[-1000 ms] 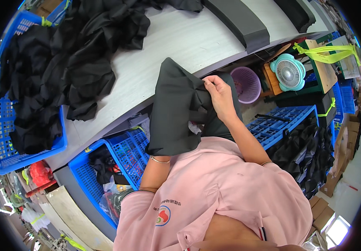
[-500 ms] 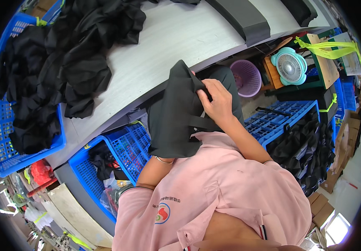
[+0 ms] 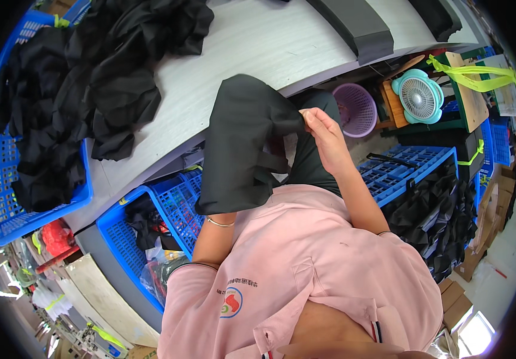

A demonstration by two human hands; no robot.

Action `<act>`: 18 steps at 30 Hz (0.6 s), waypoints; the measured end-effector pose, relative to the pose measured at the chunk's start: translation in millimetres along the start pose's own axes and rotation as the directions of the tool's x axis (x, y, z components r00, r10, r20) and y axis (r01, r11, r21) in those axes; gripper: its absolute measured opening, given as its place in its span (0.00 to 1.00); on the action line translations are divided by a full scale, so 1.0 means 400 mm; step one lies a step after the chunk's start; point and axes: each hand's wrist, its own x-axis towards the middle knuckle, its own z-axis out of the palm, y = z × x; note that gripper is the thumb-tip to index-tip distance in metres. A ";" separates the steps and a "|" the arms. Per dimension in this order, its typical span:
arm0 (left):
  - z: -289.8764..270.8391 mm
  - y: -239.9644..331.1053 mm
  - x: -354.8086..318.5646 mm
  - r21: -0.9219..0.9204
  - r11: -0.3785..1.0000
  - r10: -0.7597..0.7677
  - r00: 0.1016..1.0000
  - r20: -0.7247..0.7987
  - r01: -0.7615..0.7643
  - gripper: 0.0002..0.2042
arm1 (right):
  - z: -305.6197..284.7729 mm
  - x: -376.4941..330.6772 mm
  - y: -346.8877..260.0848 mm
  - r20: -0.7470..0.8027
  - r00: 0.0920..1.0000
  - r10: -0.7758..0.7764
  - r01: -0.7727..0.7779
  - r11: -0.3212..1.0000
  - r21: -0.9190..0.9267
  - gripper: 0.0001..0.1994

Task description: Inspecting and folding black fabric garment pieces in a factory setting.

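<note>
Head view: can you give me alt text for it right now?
The right hand pinches the edge of a black fabric piece, which hides the left hand. At upper left, black cloth lies heaped over a blue basket and the pale table. A turquoise fan is at right.

Place is a fabric wkshop w/ blk cloth heap (image 3: pixel 120 78), blue crates (image 3: pixel 42 221), worktable (image 3: pixel 240 45)

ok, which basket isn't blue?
The round purple basket, above and right of the right hand in view, just left of the teal fan; the other baskets are blue and boxy.
</note>
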 end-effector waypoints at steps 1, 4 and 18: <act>0.001 -0.003 -0.002 -0.002 1.000 -0.005 1.000 0.007 0.005 0.19 | 0.007 -0.003 0.001 -0.023 1.000 0.018 -0.019 1.000 -0.023 0.09; 0.003 -0.008 -0.015 0.060 0.998 -0.004 0.999 0.033 0.002 0.18 | 0.023 -0.004 0.003 -0.050 0.999 0.011 -0.019 0.987 -0.162 0.09; -0.056 -0.051 0.080 0.232 0.970 0.036 0.984 0.177 -0.077 0.18 | 0.037 0.171 -0.155 0.112 0.989 -0.097 0.089 0.994 0.070 0.08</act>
